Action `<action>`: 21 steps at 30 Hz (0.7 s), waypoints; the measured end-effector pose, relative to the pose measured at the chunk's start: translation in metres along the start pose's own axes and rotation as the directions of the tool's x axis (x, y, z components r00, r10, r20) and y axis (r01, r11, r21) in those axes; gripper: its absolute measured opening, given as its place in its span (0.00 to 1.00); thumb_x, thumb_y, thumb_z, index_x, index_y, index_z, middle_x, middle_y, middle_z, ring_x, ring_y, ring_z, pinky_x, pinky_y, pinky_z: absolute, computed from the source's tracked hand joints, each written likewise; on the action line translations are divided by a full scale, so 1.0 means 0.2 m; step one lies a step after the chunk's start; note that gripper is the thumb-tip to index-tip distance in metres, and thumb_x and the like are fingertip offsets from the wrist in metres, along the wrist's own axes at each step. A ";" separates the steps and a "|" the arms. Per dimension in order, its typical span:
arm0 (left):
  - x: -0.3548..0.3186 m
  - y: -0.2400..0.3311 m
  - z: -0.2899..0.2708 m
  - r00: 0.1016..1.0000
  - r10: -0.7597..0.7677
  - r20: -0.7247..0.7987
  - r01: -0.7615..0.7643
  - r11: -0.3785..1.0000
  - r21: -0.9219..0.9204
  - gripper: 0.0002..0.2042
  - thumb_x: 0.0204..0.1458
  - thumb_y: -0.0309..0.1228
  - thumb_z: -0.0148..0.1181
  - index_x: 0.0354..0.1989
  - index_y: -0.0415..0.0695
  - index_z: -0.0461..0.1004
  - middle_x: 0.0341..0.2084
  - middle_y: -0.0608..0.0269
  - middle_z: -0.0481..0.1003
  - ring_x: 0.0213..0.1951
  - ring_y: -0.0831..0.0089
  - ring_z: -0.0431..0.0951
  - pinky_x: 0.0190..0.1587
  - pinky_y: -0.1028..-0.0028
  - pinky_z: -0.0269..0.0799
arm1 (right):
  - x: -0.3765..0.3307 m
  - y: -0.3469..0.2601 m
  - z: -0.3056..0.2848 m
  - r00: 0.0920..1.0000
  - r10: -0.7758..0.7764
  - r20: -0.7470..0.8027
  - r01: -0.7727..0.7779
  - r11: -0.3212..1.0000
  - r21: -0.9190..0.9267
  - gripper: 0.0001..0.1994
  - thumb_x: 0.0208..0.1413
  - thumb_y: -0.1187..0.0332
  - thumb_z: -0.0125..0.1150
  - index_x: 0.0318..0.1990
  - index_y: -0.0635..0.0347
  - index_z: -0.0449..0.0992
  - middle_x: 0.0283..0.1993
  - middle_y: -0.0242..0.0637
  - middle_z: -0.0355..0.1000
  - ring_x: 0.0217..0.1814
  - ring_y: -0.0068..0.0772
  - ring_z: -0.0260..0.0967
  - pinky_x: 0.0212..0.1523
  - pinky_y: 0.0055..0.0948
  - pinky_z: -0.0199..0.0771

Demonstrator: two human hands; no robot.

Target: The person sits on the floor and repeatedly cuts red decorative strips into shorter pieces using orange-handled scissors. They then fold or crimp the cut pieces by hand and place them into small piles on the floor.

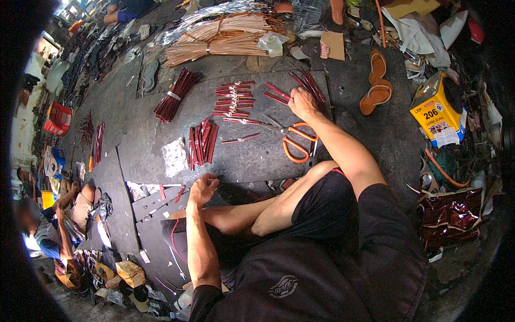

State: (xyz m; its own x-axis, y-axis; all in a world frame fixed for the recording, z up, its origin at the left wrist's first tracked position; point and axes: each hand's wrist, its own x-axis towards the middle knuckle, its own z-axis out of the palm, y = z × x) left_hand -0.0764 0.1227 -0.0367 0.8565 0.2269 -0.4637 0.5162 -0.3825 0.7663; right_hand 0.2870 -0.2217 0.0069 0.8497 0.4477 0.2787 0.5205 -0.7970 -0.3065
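Right hand fingers touch red strips — scissors nearby

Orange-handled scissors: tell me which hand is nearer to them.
Right. The right hand rests just above the orange-handled scissors, at their far side. The left hand is farther away, lower left, near the knee.

Right hand stretched far forward, fingers seemingly curled; left hand loosely cupped near the knee.
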 end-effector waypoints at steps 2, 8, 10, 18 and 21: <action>-0.05 0.16 -0.01 1.000 0.001 -0.005 0.000 0.997 0.080 0.18 0.55 0.39 0.59 0.49 0.41 0.75 0.35 0.48 0.81 0.41 0.57 0.82 0.45 0.64 0.75 | 0.00 0.00 -0.01 1.000 0.028 -0.002 -0.028 0.999 0.017 0.08 0.48 0.69 0.64 0.32 0.61 0.71 0.35 0.49 0.72 0.40 0.54 0.72 0.42 0.47 0.73; -0.16 0.41 -0.04 0.999 0.025 -0.034 -0.015 0.965 0.263 0.17 0.55 0.39 0.59 0.48 0.41 0.75 0.34 0.49 0.81 0.40 0.58 0.82 0.45 0.63 0.75 | 0.03 0.02 0.00 0.997 0.041 -0.061 -0.036 0.995 0.092 0.08 0.47 0.68 0.64 0.31 0.60 0.72 0.34 0.50 0.73 0.39 0.55 0.73 0.42 0.47 0.73; -0.16 0.39 -0.04 0.996 0.069 -0.056 -0.051 0.957 0.286 0.17 0.55 0.39 0.59 0.48 0.41 0.75 0.35 0.49 0.81 0.40 0.58 0.82 0.44 0.63 0.75 | 0.05 0.04 -0.08 0.984 0.152 -0.097 -0.147 0.988 0.053 0.07 0.47 0.69 0.63 0.31 0.60 0.72 0.33 0.49 0.73 0.39 0.54 0.73 0.41 0.47 0.73; -0.13 0.35 -0.02 0.996 0.069 -0.049 -0.047 0.930 0.365 0.17 0.55 0.41 0.59 0.48 0.46 0.76 0.32 0.50 0.81 0.40 0.56 0.82 0.43 0.62 0.75 | 0.04 -0.02 -0.29 0.974 0.051 -0.219 -0.020 0.990 0.142 0.08 0.55 0.65 0.63 0.32 0.59 0.75 0.34 0.44 0.72 0.39 0.52 0.72 0.38 0.43 0.70; -0.15 0.38 -0.03 0.997 0.072 -0.041 -0.052 0.931 0.361 0.17 0.54 0.42 0.60 0.48 0.46 0.76 0.33 0.50 0.80 0.40 0.55 0.81 0.43 0.61 0.75 | 0.11 -0.19 -0.42 0.984 0.114 -0.136 -0.086 0.976 0.198 0.10 0.57 0.63 0.63 0.31 0.60 0.75 0.39 0.43 0.74 0.36 0.52 0.72 0.36 0.42 0.70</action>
State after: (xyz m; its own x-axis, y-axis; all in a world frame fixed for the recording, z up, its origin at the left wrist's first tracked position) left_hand -0.0631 0.0913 0.0387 0.8908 0.2352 -0.3889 0.4346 -0.6912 0.5774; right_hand 0.2799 -0.2158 0.1004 0.8840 0.2941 0.3634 0.4519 -0.7365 -0.5033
